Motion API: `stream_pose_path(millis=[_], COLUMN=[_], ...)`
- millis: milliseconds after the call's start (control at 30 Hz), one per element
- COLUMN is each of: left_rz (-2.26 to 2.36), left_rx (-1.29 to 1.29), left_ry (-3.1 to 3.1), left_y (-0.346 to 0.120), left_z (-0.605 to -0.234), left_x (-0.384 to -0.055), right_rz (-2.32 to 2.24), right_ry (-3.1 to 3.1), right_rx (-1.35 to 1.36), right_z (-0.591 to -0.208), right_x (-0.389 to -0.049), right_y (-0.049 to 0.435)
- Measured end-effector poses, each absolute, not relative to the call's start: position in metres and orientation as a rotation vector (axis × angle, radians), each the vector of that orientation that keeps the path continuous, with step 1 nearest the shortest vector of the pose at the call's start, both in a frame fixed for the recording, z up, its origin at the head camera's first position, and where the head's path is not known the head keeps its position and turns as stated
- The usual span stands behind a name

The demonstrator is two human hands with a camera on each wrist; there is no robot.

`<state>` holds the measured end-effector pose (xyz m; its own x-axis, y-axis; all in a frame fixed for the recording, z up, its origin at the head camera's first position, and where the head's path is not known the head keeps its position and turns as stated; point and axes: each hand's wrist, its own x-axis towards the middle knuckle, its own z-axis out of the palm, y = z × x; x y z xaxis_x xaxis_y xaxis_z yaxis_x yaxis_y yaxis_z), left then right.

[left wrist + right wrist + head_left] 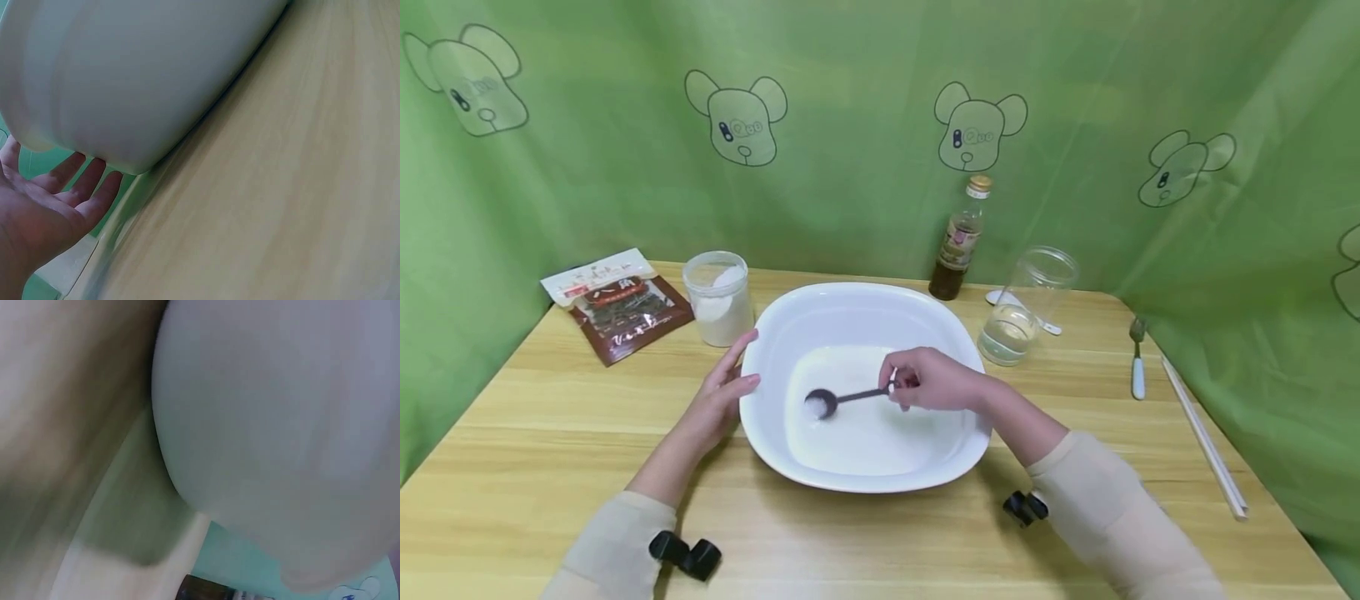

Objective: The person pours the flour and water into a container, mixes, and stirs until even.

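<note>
The right hand is pinching the handle of a black spoon between thumb and fingers, above the floor of a white basin. The spoon's bowl, holding white granules, is pointing toward the basin's left side; whether it is touching the floor cannot be told. The left hand is bracing the basin's left edge, thumb and forefinger showing at the rim. The left wrist view is revealing what the head view hides: the other fingers are spreading apart, their tips touching the basin's outer wall. The right wrist view is showing mostly the basin's outer side and does not make the pinch visible; only the head view is showing it.

Around the basin, a jar of white granules is standing just beyond its left corner, with a star anise pouch lying farther left. Behind its right side a bottle of dark liquid is standing, its dark glass also entering the right wrist view. A glass jar of clear liquid is standing just right of the basin, a white spoon lying behind it. Well to the basin's right, a fork and chopsticks are lying.
</note>
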<state>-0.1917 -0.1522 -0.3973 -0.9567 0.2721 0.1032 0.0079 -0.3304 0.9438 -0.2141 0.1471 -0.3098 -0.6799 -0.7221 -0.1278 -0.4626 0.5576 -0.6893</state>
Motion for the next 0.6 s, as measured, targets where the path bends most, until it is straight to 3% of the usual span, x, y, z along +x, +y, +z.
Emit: stream_pose_path(millis=[367,600], left_rz=[2.411,2.412], left_rx=[0.372,0.372], left_ry=[1.709,1.712], left_y=[-0.152,-0.152], left_z=[-0.396,-0.397], left_x=[-0.192,-0.192], right_rz=[-0.684,-0.635], right_ry=[2.600,2.782], right_rx=[-0.958,-0.839], right_z=[-0.294,-0.302], right_x=[-0.208,-0.233], right_y=[0.201,0.186])
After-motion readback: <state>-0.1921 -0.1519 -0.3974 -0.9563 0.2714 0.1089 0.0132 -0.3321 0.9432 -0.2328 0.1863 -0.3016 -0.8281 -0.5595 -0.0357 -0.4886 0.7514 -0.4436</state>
